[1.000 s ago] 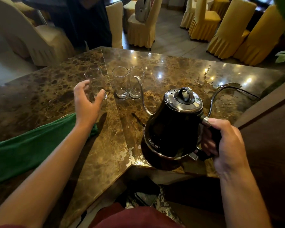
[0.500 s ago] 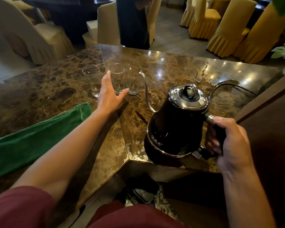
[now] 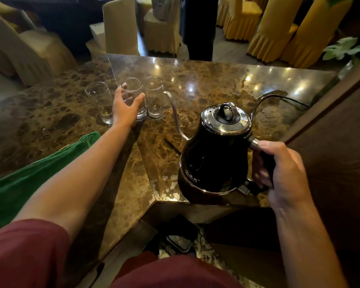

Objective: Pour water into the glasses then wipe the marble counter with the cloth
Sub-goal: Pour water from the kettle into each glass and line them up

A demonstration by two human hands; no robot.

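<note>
The left hand (image 3: 126, 107) has moved from the left glass (image 3: 100, 101) to cup the middle glass (image 3: 133, 96) at upper centre of the counter (image 3: 206, 80), fingers half-curled around it, while the right hand (image 3: 279, 173) grips the kettle (image 3: 216, 156) handle, so pouring looks imminent.

There are three glasses: a left glass (image 3: 99, 100), a middle glass (image 3: 133, 96) and a right glass (image 3: 154, 96). There is one black kettle (image 3: 214, 154). There is one green cloth (image 3: 25, 179). There is one marble counter (image 3: 206, 80). There are two hands: one left hand (image 3: 126, 108) and one right hand (image 3: 283, 173). Behind the counter stand several chairs with yellow covers; their exact number is hard to tell.
</note>
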